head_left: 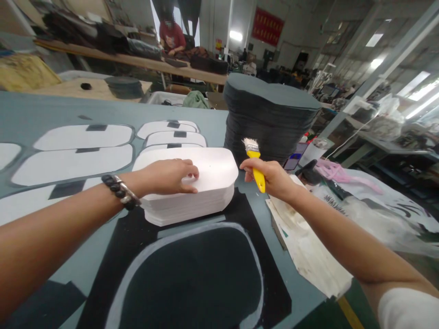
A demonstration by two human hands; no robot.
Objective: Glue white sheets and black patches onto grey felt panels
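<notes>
My left hand [174,177] rests on a thick stack of white rounded sheets [216,167], fingers loosely curled and the thumb apart from them near the stack's front edge. A beaded bracelet circles that wrist. Held in my right hand [270,176] is a paintbrush [259,178] with a yellow handle, bristles pointing up, just right of the stack. In front of the stack lies a dark rounded panel [195,278] with a pale band along its edge, on a black sheet [274,283]. Behind the brush rises a tall pile of dark cut pieces [264,119].
Several white pieces with dark rims and small dark tabs [85,137] lie across the blue-grey table [192,114] on the left. A stained pale board [308,251] and crumpled plastic [370,219] are at right. Another person [173,39] stands at a far bench.
</notes>
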